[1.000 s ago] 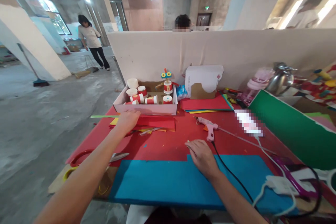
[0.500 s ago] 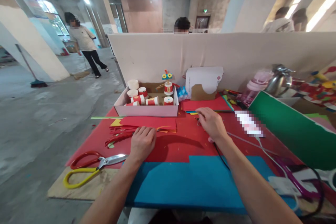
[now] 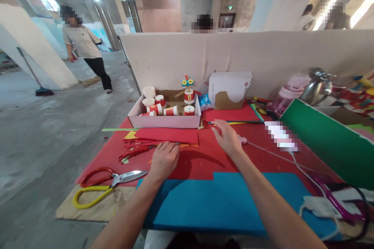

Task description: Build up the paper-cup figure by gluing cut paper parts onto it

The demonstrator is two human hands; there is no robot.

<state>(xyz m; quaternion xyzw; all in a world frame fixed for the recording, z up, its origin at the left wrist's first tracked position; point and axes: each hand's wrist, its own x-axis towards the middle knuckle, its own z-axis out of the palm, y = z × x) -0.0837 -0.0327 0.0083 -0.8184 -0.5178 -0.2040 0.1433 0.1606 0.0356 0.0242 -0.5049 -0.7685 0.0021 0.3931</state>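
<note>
My left hand (image 3: 163, 159) rests palm down on the red sheet (image 3: 198, 161). Its fingers curl onto the red paper strips (image 3: 134, 151) in front of a folded red sheet (image 3: 168, 135); I cannot see what they pinch. My right hand (image 3: 229, 139) lies with fingers stretched over the pink glue gun (image 3: 242, 139), of which only the rear end shows. A blue sheet (image 3: 222, 202) lies nearest me, under both forearms.
Red-and-yellow-handled scissors (image 3: 99, 186) lie at the left edge. A white box (image 3: 163, 121) holds several red paper cups and a cup figure. Behind are a red paper stack (image 3: 230, 114), a white carton, a pink bottle, a kettle, a green board (image 3: 327, 144) and cables (image 3: 336, 206). A person walks at far left.
My left hand came back from the box to the red strips. My right hand went forward from the blue sheet onto the glue gun. The person at the left walked closer.
</note>
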